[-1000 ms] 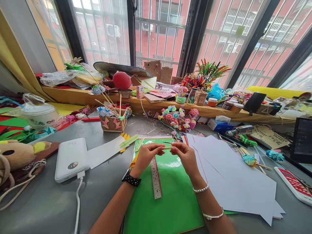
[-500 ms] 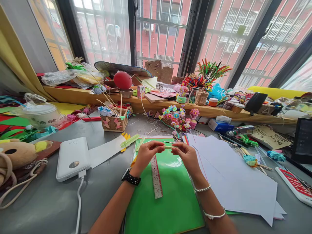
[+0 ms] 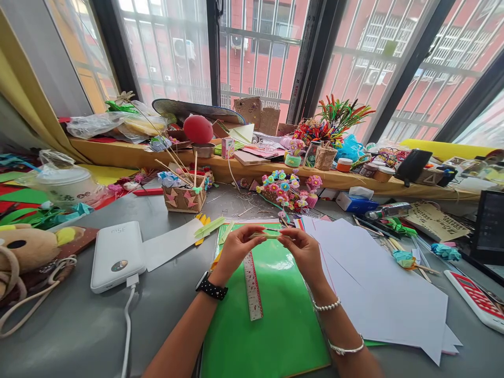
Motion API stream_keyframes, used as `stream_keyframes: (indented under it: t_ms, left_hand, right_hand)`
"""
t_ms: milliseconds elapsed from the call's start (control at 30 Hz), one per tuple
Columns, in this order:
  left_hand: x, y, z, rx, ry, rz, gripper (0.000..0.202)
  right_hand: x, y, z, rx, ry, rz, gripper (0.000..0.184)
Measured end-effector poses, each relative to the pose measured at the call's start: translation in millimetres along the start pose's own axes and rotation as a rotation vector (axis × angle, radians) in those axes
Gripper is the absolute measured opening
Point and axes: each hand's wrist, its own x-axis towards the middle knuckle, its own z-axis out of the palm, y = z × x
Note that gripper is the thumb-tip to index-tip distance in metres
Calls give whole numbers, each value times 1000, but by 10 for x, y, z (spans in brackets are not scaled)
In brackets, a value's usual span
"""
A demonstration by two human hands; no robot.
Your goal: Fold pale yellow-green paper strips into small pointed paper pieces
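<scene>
A narrow strip of pale green paper [image 3: 271,236] is stretched between my two hands, above the far part of a glossy green folder [image 3: 283,315]. My left hand [image 3: 238,245] pinches one end of it between thumb and fingers. The other end sits in the pinch of my right hand [image 3: 304,252]; the fingertips hide much of the strip. Below them a patterned ruler with red edges [image 3: 252,289] lies on the folder. Folded light green paper pieces [image 3: 209,228] rest just left of the folder's far edge.
White paper sheets [image 3: 378,278] spread to the right. On the left lies a white power bank [image 3: 118,252] with its cable. Behind stand a cardboard box with sticks [image 3: 185,197] and a bunch of colourful flowers [image 3: 285,189]. A calculator [image 3: 478,296] lies far right.
My fingers have shifted slightly on the green paper strip, and more of it shows between and above them. Everything else looks the same.
</scene>
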Motion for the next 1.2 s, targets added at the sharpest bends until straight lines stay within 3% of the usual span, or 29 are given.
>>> stream_keyframes:
  t_ms: [200, 633, 900, 1033, 1200]
  left_hand:
    - [-20, 38, 30, -68, -67, -9, 35]
    - [-14, -10, 6, -31, 11, -50, 20]
    - [7, -28, 13, -148, -8, -120, 30]
    - [19, -47, -5, -139, 11, -109, 30]
    - [14, -41, 11, -142, -3, -109, 30]
  right_hand:
    - [-12, -25, 31, -11, -46, -26, 12]
    - [-30, -84, 49, -45, -59, -70, 10]
    - [-46, -91, 46, -155, 20, -178, 11]
    - [-36, -71, 34, -128, -41, -135, 16]
    - [-28, -10, 45, -70, -18, -44, 18]
